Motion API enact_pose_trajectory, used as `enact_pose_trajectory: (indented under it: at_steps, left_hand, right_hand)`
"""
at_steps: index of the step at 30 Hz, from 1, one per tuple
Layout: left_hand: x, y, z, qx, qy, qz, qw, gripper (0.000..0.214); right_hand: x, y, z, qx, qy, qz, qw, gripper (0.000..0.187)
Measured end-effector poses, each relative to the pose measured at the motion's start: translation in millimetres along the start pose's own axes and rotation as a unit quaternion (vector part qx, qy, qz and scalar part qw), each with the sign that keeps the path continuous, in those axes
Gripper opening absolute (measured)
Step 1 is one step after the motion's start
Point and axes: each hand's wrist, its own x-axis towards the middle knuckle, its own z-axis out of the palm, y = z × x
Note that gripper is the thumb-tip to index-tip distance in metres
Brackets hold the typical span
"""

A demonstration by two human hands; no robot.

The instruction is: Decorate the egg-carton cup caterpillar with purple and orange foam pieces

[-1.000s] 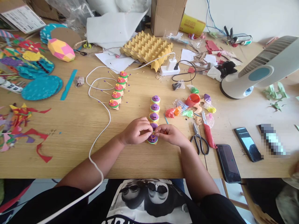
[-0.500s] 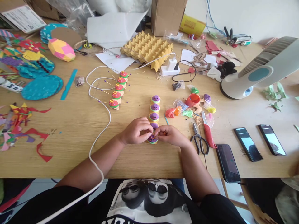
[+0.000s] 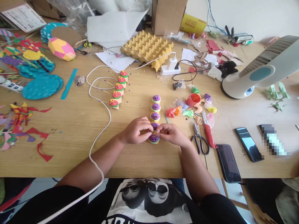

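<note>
A row of egg-carton cups (image 3: 155, 107), topped with purple clay with small dark face marks and pale rims, stands in front of me. Over the nearest cups, my left hand (image 3: 138, 130) and my right hand (image 3: 172, 134) face each other with fingertips pinched, a small gap apart. Orange clay (image 3: 166, 132) shows inside the right fingers. A thin orange bit seems to lie between the fingertips; whether the left fingers grip it is hidden. Farther left stands a second cup row (image 3: 119, 88) with red-and-green tops, yellow rings and pin-like legs.
Bagged coloured clay (image 3: 171, 112), an orange-red cup (image 3: 193, 99), scissors (image 3: 199, 140) and a red-handled knife (image 3: 209, 133) lie right of my hands. Phones (image 3: 228, 163) and a white fan (image 3: 254, 71) are farther right. A white cable (image 3: 108, 115) crosses my left forearm. A yellow egg tray (image 3: 147, 48) lies behind.
My right hand has drawn slightly up and away from the nearest purple cup, whose face now shows more. The left hand has barely moved.
</note>
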Motion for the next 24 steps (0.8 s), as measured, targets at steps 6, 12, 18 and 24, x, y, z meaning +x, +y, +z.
enact_pose_trajectory:
  at_steps: [6, 12, 18, 24]
  left_hand:
    - [1.1, 0.8, -0.2, -0.006, -0.002, 0.001, 1.0, 0.008]
    - [1.2, 2.2, -0.1, -0.016, -0.008, 0.007, 1.0, 0.01]
    - [1.9, 3.8, -0.2, -0.016, -0.008, 0.006, 1.0, 0.011]
    - [0.9, 2.5, 0.3, -0.015, -0.008, 0.005, 1.0, 0.012]
  right_hand:
    - [0.2, -0.3, -1.1, 0.013, -0.012, -0.002, 1.0, 0.025]
    - [0.6, 0.8, -1.9, 0.015, -0.046, 0.017, 0.999, 0.028]
    - [1.2, 4.8, -3.1, 0.009, -0.041, 0.02, 0.999, 0.027]
    - [0.9, 3.1, -4.3, 0.002, -0.04, 0.017, 0.999, 0.026]
